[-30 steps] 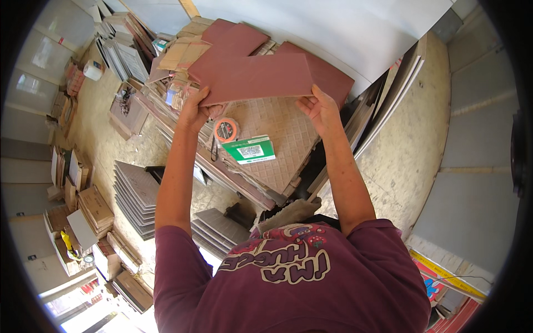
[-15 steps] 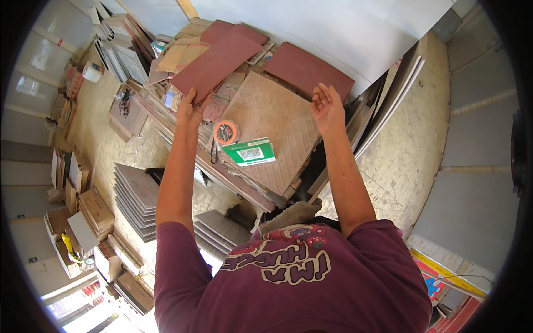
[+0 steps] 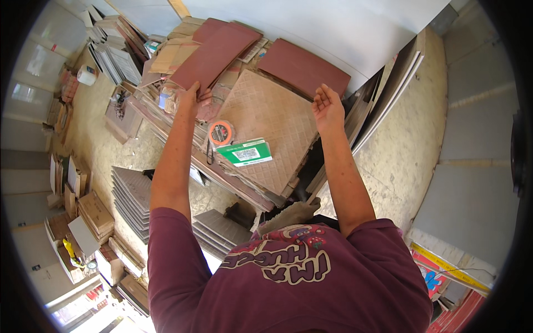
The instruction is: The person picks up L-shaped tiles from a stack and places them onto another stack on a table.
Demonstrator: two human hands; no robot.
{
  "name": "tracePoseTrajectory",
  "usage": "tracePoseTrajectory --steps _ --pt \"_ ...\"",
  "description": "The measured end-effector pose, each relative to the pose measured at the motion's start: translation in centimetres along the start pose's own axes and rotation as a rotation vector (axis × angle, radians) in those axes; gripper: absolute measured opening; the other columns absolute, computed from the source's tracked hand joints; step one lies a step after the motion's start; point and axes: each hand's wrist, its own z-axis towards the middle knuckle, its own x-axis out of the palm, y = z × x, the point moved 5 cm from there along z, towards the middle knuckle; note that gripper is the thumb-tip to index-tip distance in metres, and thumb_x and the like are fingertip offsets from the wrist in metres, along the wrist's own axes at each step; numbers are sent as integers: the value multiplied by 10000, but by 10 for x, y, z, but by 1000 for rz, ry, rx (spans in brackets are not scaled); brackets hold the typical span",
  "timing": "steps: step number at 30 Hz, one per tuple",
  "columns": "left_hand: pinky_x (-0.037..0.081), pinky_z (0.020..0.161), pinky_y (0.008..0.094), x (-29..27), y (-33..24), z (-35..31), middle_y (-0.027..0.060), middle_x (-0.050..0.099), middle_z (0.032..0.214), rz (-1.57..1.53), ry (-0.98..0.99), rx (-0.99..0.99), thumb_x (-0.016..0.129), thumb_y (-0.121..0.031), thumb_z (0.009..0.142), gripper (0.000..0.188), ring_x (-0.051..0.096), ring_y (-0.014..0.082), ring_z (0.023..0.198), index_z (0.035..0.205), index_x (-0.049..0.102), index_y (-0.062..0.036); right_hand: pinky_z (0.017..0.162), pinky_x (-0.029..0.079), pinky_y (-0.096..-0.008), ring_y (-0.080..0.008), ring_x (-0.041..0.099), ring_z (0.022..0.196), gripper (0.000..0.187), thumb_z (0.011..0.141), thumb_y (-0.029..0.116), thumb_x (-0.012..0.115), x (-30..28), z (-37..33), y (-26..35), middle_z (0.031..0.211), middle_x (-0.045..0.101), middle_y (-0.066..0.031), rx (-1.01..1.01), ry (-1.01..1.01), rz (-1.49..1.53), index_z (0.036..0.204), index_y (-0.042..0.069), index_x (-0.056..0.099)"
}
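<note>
My left hand [image 3: 191,101] is at the near end of a long red-brown tile [image 3: 215,57], with thumb and fingers at its edge. That tile lies slanting across the pile, over another red-brown piece [image 3: 207,28]. Held up at the right, my right hand [image 3: 328,109] has nothing in it, its fingers loosely bent and apart. Just beyond it rests a second long red-brown tile [image 3: 304,65]. Between my forearms lies a square tan tile [image 3: 272,122] with a grid-patterned face. An orange tape measure [image 3: 221,133] and a green-and-white card [image 3: 245,152] sit on its left part.
Flattened cardboard [image 3: 169,55] and crumpled wrapping cover the pile's left side. Grey tiles [image 3: 130,194] stand stacked on the floor at left, near several cardboard boxes [image 3: 95,211]. Long panels [image 3: 391,94] lean at the right. A white wall [image 3: 333,28] rises behind the pile.
The long tile at my left hand has turned slightly, its far end shifting up and away. My left fingers have spread a little. My right hand stays nearly where it was.
</note>
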Motion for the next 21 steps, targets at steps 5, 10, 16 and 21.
tracePoseTrajectory --steps 5,10,16,21 --pt "520 481 325 -4 -2 5 172 628 736 341 -17 -122 530 -409 812 443 625 242 568 942 509 14 630 423 -265 -117 512 761 166 817 163 532 -22 9 -2 875 521 -25 -67 -214 3 958 79 515" --pt "519 493 307 10 -13 8 166 636 751 539 -23 -252 524 -425 811 443 627 225 570 953 509 -7 690 417 -322 -116 488 782 91 821 142 499 -33 7 -2 891 465 -5 -58 -334 -54 908 114 497" --pt "533 518 300 -7 0 35 154 630 771 449 16 -326 522 -337 831 305 637 215 641 937 516 -51 727 405 -353 -121 458 765 32 821 90 487 -39 8 -10 863 427 -7 76 -403 -77 841 113 478" --pt "556 555 371 3 0 29 221 604 804 252 56 -310 536 -183 810 263 637 289 672 956 481 29 777 395 -364 -126 439 804 306 824 58 483 -41 7 -9 968 415 -25 82 -412 -77 1122 122 464"
